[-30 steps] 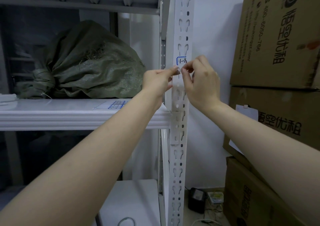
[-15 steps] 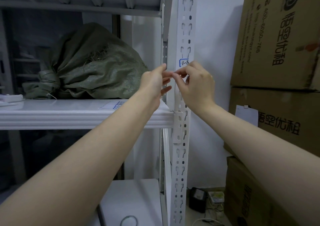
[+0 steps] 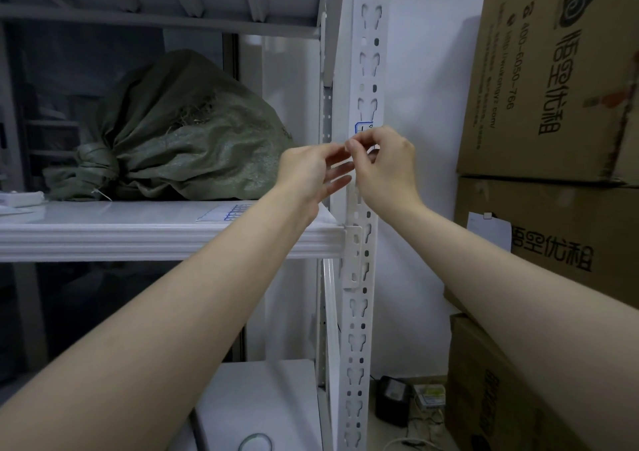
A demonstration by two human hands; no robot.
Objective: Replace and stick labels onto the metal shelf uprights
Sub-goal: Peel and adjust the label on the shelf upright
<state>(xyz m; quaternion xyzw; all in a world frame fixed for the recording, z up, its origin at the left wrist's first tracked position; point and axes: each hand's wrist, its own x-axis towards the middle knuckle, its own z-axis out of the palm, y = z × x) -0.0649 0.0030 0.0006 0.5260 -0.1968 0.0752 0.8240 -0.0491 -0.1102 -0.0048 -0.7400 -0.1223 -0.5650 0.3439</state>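
Label (image 3: 365,127) on upright (image 3: 353,70), partly hidden; right hand (image 3: 385,169) curled beneath, pinching unclear; left hand (image 3: 311,172) spread.

Left hand (image 3: 307,170), right hand (image 3: 387,170) — both bare; forearms (image 3: 173,312) bare to frame edge.

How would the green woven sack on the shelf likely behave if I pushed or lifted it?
The green woven sack looks slumped and creased, so it would probably be floppy and sag when lifted. It bulges full, so it is likely awkward, perhaps heavy. Its broad base on the shelf suggests it would drag, not roll.
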